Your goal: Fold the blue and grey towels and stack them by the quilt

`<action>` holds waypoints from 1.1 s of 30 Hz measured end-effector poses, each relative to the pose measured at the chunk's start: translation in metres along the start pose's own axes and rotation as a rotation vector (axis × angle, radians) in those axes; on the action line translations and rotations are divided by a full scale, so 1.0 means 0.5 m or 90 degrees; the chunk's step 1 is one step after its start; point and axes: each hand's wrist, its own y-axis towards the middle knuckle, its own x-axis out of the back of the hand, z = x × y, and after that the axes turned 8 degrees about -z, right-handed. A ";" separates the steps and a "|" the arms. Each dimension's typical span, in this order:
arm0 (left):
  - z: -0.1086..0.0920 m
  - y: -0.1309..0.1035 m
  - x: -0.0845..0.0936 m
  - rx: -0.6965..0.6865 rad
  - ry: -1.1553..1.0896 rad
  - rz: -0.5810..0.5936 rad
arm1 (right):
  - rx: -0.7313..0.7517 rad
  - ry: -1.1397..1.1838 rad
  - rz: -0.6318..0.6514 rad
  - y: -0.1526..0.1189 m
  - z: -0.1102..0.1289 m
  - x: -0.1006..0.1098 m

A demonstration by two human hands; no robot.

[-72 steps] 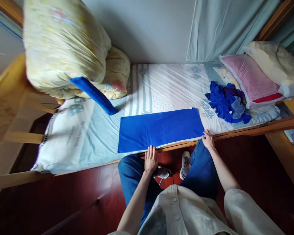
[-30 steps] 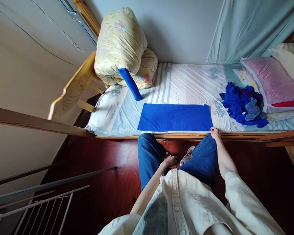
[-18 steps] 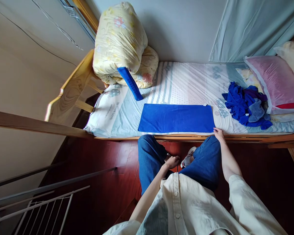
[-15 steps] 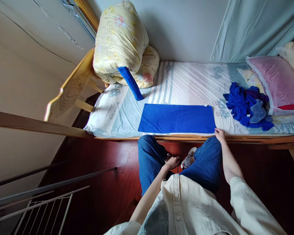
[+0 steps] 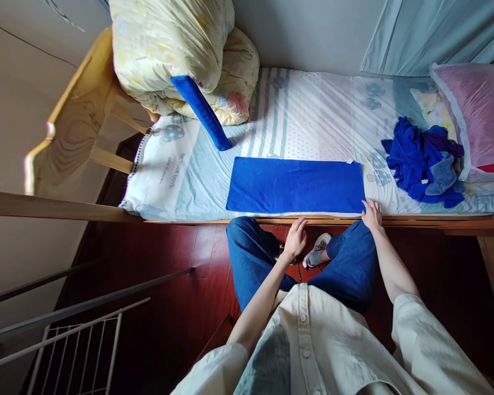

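the left hand, empty and loosely open, hovers near the wooden bed edge — the right hand touches the blue cloth's near corner, grip unclear.

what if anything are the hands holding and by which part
The right hand touches the flat blue rectangular cloth at its near right corner; whether it grips cannot be told. The left hand is empty.

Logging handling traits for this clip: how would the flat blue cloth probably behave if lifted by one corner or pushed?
The flat blue cloth would probably droop, as it looks thin and unstiffened. It is likely light for its spread, lying in a shallow layer. Pushed, it might ruck up rather than slide, since it rests on a soft, wrinkled sheet.
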 end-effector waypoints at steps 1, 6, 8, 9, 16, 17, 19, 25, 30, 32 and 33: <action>-0.001 0.023 -0.001 -0.026 0.025 -0.010 | 0.026 -0.002 0.030 0.001 0.001 -0.001; 0.026 0.100 -0.021 -0.032 0.146 0.017 | 0.026 -0.011 0.108 0.010 -0.008 -0.013; 0.044 0.095 -0.030 -0.007 0.179 0.048 | 0.009 -0.034 0.116 0.018 -0.016 -0.016; 0.052 0.086 -0.034 0.002 0.190 0.064 | 0.002 -0.051 0.125 0.024 -0.020 -0.016; 0.051 0.018 -0.058 0.122 -0.050 0.030 | 0.008 -0.184 0.102 0.106 0.042 0.013; 0.044 0.017 -0.064 0.173 -0.136 0.012 | 0.035 -0.165 0.093 0.121 0.074 0.017; 0.027 0.023 -0.079 0.297 -0.329 -0.039 | 0.116 -0.089 0.101 0.150 0.153 0.019; -0.006 0.079 -0.104 0.549 -0.718 -0.240 | 0.345 0.144 0.192 0.218 0.428 -0.030; 0.001 0.108 -0.091 0.608 -0.802 -0.289 | 0.333 0.171 0.265 0.310 0.545 -0.077; 0.005 0.110 -0.091 0.629 -0.824 -0.302 | 0.299 0.173 0.222 0.363 0.556 -0.088; 0.006 0.109 -0.094 0.638 -0.831 -0.310 | 0.286 0.173 0.193 0.389 0.558 -0.093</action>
